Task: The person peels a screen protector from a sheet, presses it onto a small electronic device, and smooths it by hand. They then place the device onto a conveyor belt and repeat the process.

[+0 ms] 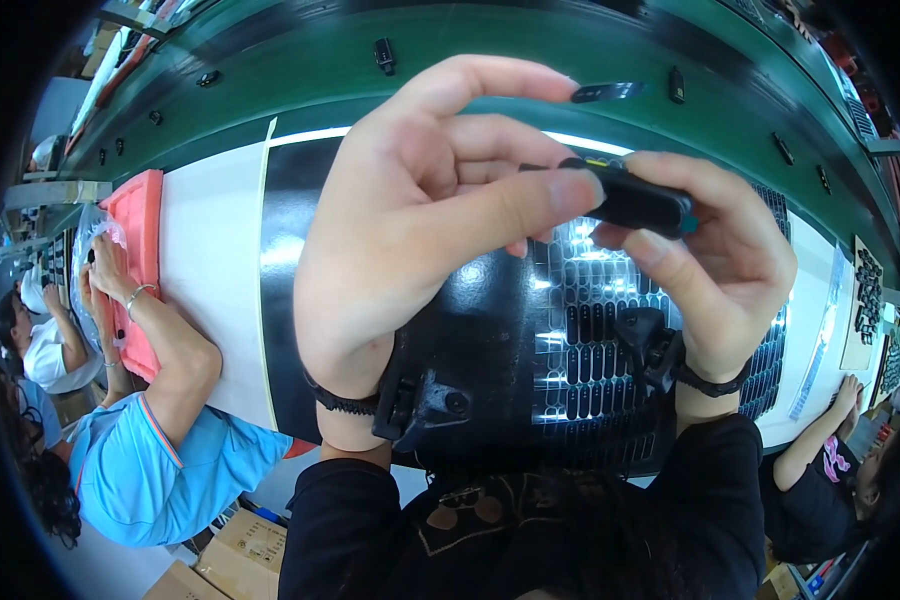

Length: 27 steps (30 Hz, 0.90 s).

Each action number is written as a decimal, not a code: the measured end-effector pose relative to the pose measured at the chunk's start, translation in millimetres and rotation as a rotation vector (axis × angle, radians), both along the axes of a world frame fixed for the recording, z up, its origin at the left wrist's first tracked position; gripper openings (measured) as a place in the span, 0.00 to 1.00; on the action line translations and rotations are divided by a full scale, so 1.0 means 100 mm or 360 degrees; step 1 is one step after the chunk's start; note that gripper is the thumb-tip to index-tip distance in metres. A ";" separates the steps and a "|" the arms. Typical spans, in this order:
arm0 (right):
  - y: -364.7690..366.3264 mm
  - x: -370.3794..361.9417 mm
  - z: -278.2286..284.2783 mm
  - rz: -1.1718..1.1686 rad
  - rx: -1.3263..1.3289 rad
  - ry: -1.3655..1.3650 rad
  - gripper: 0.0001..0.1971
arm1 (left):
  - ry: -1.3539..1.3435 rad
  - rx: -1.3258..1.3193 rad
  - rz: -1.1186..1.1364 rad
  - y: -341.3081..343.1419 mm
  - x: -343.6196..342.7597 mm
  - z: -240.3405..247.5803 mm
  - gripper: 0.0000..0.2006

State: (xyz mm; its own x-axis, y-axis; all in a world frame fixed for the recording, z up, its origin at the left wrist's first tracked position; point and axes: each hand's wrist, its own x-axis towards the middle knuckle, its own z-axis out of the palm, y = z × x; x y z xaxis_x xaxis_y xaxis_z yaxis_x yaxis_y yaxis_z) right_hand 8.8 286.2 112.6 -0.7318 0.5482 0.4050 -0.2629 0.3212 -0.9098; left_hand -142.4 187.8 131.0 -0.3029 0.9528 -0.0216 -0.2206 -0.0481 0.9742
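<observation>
Above the table, my left hand (400, 200) and my right hand (735, 235) hold a small black oblong device (642, 200) between them. My left thumb presses on its left end, while the fingers and thumb of my right hand pinch its right end. A small dark strip (608, 92), like a sticker or thin cover, clings to my raised left index fingertip, apart from the device. Below my hands lie shiny sheets of black oblong pieces (592, 335) in rows, on a black mat (390, 260). My right hand partly hides the sheets. Both wrists wear black straps with mounts.
Beyond the table runs a green conveyor belt (500, 50) with several small black devices spread along it. A co-worker in a blue shirt (165, 470) works on the left beside a pink foam tray (145, 270). Another person in black (815, 470) sits on the right, near a tray of dark parts (865, 300).
</observation>
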 end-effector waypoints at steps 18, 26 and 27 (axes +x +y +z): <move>0.06 -0.04 -0.08 -0.0293 0.0393 -0.0347 0.08 | 0.0773 0.0073 0.0425 0.14 0.20 -0.14 0.25; 0.15 -0.09 -0.30 -0.0328 0.0446 -0.0304 0.08 | 0.1218 0.0229 0.0666 0.24 0.31 -0.34 0.26; 0.17 -0.08 -0.33 -0.0259 0.0375 -0.0392 0.09 | 0.1145 0.0187 0.0629 0.25 0.30 -0.36 0.25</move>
